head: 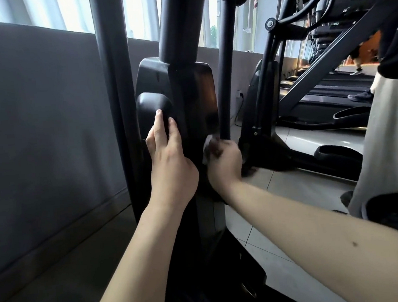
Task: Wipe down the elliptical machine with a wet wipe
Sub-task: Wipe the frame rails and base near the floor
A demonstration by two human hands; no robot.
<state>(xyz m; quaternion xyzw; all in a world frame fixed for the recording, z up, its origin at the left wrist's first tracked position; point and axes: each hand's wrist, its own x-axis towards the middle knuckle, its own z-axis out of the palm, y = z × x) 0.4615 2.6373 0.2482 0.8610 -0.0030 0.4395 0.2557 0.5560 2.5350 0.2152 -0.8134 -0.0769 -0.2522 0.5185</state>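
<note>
The black elliptical machine (188, 85) fills the middle of the head view, its central column rising between two upright bars. My left hand (167, 158) rests flat on the black housing, fingers spread and touching a rounded cover. My right hand (225, 160) is closed around a white wet wipe (207, 143) and presses it against the lower end of the right upright bar (225, 77). Most of the wipe is hidden inside the hand; the hand looks blurred.
A grey padded wall (37, 139) under windows runs along the left. Another elliptical (265, 102) and treadmills (331, 85) stand to the right on a pale tiled floor (279, 192). A person in light trousers (387, 136) stands close at the right edge.
</note>
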